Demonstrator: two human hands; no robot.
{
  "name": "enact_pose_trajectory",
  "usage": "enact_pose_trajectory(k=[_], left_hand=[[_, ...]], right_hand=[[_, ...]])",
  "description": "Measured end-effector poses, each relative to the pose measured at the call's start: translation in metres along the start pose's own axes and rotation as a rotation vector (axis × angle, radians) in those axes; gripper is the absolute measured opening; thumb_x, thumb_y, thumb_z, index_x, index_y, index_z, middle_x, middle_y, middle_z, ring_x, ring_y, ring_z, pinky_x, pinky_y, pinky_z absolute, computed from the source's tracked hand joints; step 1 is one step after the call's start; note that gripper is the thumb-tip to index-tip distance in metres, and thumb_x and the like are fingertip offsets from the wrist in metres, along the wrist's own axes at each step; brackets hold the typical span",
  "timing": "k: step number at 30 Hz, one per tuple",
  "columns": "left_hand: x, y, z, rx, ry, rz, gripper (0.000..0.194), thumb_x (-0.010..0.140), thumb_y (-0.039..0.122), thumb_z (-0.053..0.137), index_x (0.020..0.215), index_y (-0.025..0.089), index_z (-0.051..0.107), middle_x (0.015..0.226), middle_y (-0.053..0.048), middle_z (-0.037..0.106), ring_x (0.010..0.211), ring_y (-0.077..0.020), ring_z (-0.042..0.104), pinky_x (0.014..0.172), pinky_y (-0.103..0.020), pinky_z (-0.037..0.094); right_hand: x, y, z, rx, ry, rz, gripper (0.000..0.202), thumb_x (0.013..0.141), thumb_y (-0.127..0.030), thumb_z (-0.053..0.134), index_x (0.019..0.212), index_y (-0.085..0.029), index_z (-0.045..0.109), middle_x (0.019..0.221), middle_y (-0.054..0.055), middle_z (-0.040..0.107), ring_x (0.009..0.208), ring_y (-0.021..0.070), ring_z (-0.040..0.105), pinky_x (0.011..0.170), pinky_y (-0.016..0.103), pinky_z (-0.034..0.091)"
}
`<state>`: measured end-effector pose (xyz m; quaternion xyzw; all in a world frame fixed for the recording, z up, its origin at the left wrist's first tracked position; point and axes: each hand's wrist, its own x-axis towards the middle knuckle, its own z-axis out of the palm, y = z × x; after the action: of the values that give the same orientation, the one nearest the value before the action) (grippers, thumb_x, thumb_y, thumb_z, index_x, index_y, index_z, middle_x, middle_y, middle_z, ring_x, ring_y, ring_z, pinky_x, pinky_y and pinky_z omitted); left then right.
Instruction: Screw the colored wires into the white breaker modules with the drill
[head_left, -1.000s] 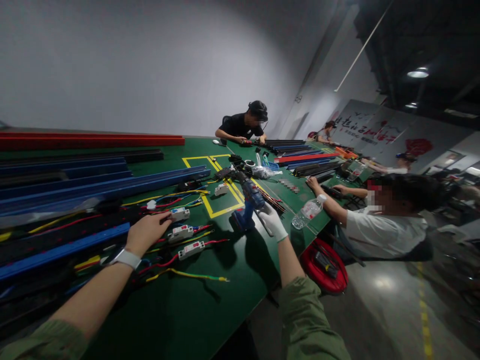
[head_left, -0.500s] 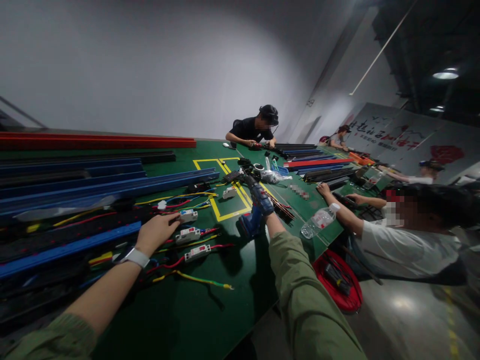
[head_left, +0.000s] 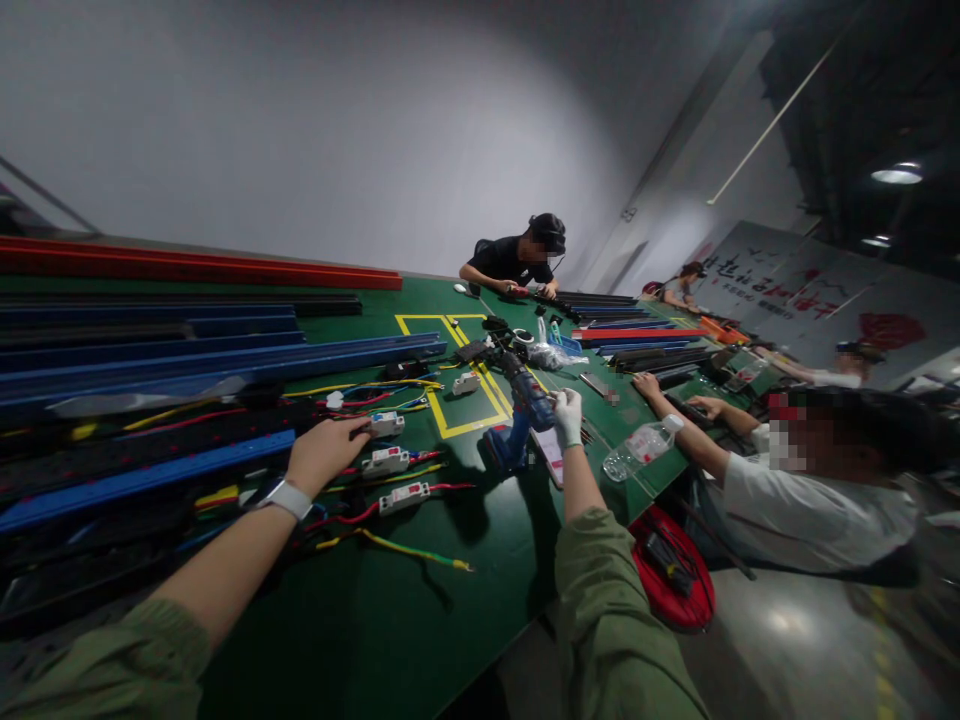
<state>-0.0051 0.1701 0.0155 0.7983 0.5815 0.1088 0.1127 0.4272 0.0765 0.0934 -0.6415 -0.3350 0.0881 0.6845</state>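
My left hand [head_left: 328, 458], bare with a watch at the wrist, has its fingers closed at the left end of a white circuit breaker [head_left: 387, 425]. Two more wired breakers lie nearer me, one with a red switch [head_left: 404, 497]. A blue cordless drill [head_left: 531, 402] stands on its battery, chuck pointing away. Right behind it is my right hand [head_left: 568, 418], in a white glove, its fingers drawn together. What they hold, if anything, is too small to make out. A phone [head_left: 548, 458] lies partly hidden between drill and right wrist.
Blue rails [head_left: 345, 352] and a long red rail [head_left: 202, 264] lie at the left. A loose breaker [head_left: 466, 384] rests by the yellow tape. A water bottle [head_left: 641, 450] lies on its side near a co-worker's arm [head_left: 686, 430]. Another person [head_left: 517, 262] works across the table.
My right hand has come off the drill and back to the right, so its glove shows. The phone has come into view. My left hand stays at the same breaker.
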Motion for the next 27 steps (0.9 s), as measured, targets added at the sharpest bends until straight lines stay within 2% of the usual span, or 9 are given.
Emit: enact_pose_trajectory(k=[4,7,8,10,12,15,18,21,27], left_hand=[[-0.001,0.001,-0.001,-0.002,-0.002,-0.008,0.052,0.09,0.058,0.042,0.132,0.037,0.066,0.117,-0.008,0.074,0.104,-0.0288,0.067,0.076,-0.031,0.049],[-0.003,0.004,-0.005,-0.014,0.007,-0.016,0.051,0.089,0.057,0.045,0.13,0.037,0.067,0.119,-0.007,0.073,0.105,-0.0291,0.067,0.076,-0.031,0.049],[-0.004,0.005,-0.007,-0.021,0.008,-0.014,0.05,0.089,0.056,0.045,0.13,0.036,0.067,0.119,-0.007,0.073,0.106,-0.029,0.067,0.077,-0.031,0.049],[-0.006,0.008,-0.01,-0.039,0.001,-0.019,0.05,0.089,0.056,0.047,0.129,0.035,0.068,0.12,-0.007,0.073,0.106,-0.0281,0.067,0.078,-0.031,0.049],[-0.007,0.01,-0.013,-0.041,0.0,-0.033,0.049,0.089,0.054,0.048,0.129,0.034,0.068,0.119,-0.007,0.073,0.105,-0.0275,0.067,0.08,-0.031,0.05],[-0.009,0.012,-0.015,-0.023,0.008,-0.035,0.047,0.09,0.052,0.048,0.129,0.035,0.068,0.12,-0.007,0.073,0.108,-0.0271,0.067,0.081,-0.03,0.05],[-0.01,0.013,-0.015,-0.009,0.013,-0.009,0.046,0.091,0.05,0.047,0.13,0.036,0.067,0.12,-0.005,0.073,0.108,-0.0272,0.067,0.081,-0.031,0.05],[-0.009,0.013,-0.015,-0.007,0.006,-0.007,0.048,0.09,0.05,0.046,0.132,0.037,0.065,0.121,-0.005,0.073,0.105,-0.0279,0.068,0.081,-0.032,0.05],[-0.006,0.011,-0.013,-0.01,-0.01,-0.016,0.047,0.09,0.049,0.048,0.132,0.036,0.065,0.125,-0.005,0.072,0.11,-0.0278,0.066,0.082,-0.032,0.05]], right_hand=[[-0.032,-0.032,-0.046,-0.007,0.147,-0.106,0.029,0.101,-0.038,0.044,0.123,-0.021,0.051,0.091,-0.002,0.058,0.055,0.0064,0.05,0.058,0.022,0.048],[-0.076,-0.066,-0.049,-0.091,0.173,-0.409,0.032,0.099,-0.037,0.051,0.127,-0.022,0.055,0.096,0.003,0.062,0.063,0.0101,0.056,0.065,0.026,0.05],[-0.092,-0.075,-0.041,-0.125,0.123,-0.484,0.03,0.098,-0.035,0.054,0.125,-0.022,0.058,0.099,0.005,0.064,0.072,0.0135,0.06,0.072,0.03,0.053],[-0.118,-0.083,-0.013,-0.195,-0.14,-0.609,0.023,0.094,-0.03,0.061,0.115,-0.023,0.067,0.106,0.007,0.065,0.093,0.0196,0.065,0.086,0.035,0.053],[-0.136,-0.076,0.025,-0.243,-0.472,-0.597,0.025,0.096,-0.025,0.057,0.119,-0.025,0.067,0.114,0.008,0.065,0.105,0.0209,0.063,0.095,0.035,0.051],[-0.145,-0.042,0.083,-0.334,-0.772,-0.487,0.026,0.097,-0.019,0.051,0.115,-0.021,0.068,0.113,0.009,0.065,0.109,0.0199,0.062,0.101,0.033,0.049],[-0.14,-0.004,0.123,-0.418,-0.86,-0.4,0.022,0.092,-0.013,0.054,0.104,-0.019,0.072,0.102,0.008,0.068,0.1,0.0202,0.064,0.098,0.034,0.051],[-0.134,0.022,0.142,-0.435,-0.899,-0.379,0.018,0.087,-0.008,0.06,0.094,-0.018,0.074,0.095,0.007,0.071,0.093,0.0203,0.065,0.095,0.034,0.052],[-0.129,0.035,0.161,-0.426,-0.979,-0.366,0.023,0.085,-0.009,0.064,0.098,-0.022,0.076,0.102,0.004,0.073,0.098,0.0193,0.066,0.098,0.031,0.05]])
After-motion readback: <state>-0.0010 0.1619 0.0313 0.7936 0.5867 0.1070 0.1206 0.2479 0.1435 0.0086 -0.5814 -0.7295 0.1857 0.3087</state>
